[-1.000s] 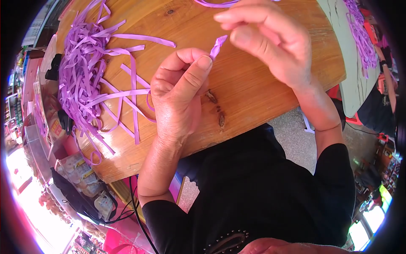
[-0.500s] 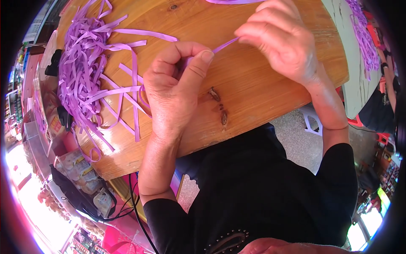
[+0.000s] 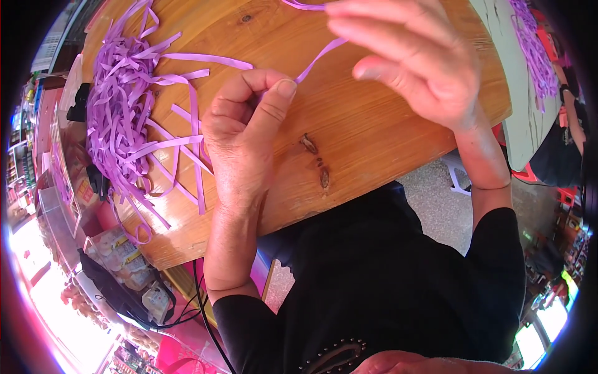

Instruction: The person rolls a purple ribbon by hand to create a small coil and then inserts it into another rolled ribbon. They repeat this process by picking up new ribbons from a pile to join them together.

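Observation:
My left hand (image 3: 246,134) rests on a round wooden table (image 3: 367,143), thumb and forefinger pinched on one end of a thin purple paper strip (image 3: 319,57). The strip runs up and to the right, taut, toward my right hand (image 3: 414,62), which hovers above the table with its fingers curled; its far end passes behind those fingers, so whether they grip it is hidden. A second purple strip (image 3: 302,5) curves at the top edge beside my right fingertips.
A loose heap of several purple strips (image 3: 128,118) lies on the table's left side. Another pile of purple strips (image 3: 534,50) sits on a pale surface at the right. Bags, cables and boxes crowd the floor at lower left (image 3: 118,262).
My hands have drawn apart: the right hand moved up and right, the left down and left, and the strip between them now stretches longer and straighter.

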